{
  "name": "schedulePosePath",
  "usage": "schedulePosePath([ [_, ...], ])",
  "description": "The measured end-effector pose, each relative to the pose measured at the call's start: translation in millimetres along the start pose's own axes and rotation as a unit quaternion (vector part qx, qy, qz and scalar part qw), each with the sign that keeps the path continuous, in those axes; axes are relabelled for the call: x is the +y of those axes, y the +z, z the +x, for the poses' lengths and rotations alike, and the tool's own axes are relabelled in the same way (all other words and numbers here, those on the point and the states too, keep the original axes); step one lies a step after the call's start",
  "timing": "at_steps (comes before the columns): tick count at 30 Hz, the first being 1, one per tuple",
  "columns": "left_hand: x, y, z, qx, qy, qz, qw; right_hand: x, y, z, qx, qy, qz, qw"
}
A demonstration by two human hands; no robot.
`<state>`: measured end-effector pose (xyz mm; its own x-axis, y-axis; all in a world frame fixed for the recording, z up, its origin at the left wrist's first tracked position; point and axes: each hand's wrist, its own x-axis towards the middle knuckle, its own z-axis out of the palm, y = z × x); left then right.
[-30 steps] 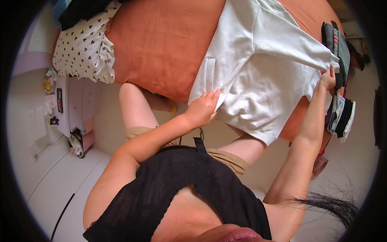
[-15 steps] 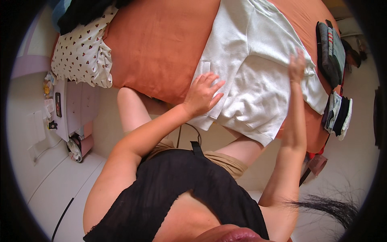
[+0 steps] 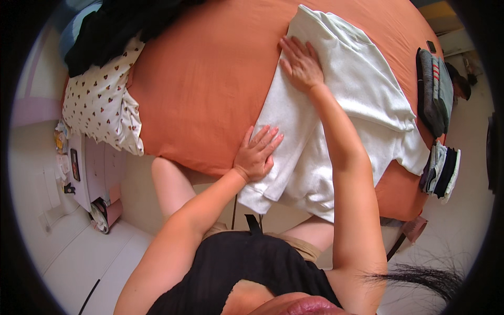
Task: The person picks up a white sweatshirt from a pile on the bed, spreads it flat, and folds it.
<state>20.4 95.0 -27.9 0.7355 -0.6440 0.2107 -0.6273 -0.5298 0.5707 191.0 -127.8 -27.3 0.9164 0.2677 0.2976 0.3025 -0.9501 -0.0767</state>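
A white long-sleeved sweatshirt point(image 3: 362, 89) lies spread over the orange bedsheet point(image 3: 205, 79), its lower hem hanging past the bed's near edge. One sleeve runs down its left side toward me. My left hand point(image 3: 257, 154) rests flat with fingers spread on the lower part of that sleeve, near the cuff. Farther up, my right hand point(image 3: 303, 65) lies flat on the garment's upper left, close to its left edge, fingers extended. Neither hand grips the cloth. My right forearm passes over the middle of the sweatshirt and hides part of it.
On the far left are a patterned white pillow point(image 3: 102, 100) and a heap of dark clothes point(image 3: 115, 37). Folded dark garments point(image 3: 433, 89) sit at the bed's right edge, with another folded stack point(image 3: 441, 170) nearer me. A small cabinet point(image 3: 97, 163) stands at left.
My right hand has moved left across the sweatshirt from its right side to its upper left. My left hand remains on the left sleeve, now nearer the cuff. The view has shifted slightly.
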Motion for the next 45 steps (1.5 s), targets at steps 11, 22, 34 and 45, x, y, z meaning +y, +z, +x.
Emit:
schedulePosePath([
  [11,-2,1,-4,-0.011,-0.01,-0.016,1.0,97,45,118,0.016,0.094,-0.03,0.995],
  [22,-6,6,0,0.002,0.004,-0.028,1.0,90,45,54,0.238,-0.07,-0.055,0.967],
  [34,-7,11,2,0.034,0.011,0.016,0.999,-76,-29,-118,-0.033,0.01,0.087,0.996],
  [45,-5,11,0,0.029,-0.007,0.031,0.999,-34,-9,-33,0.041,0.08,0.066,0.994],
])
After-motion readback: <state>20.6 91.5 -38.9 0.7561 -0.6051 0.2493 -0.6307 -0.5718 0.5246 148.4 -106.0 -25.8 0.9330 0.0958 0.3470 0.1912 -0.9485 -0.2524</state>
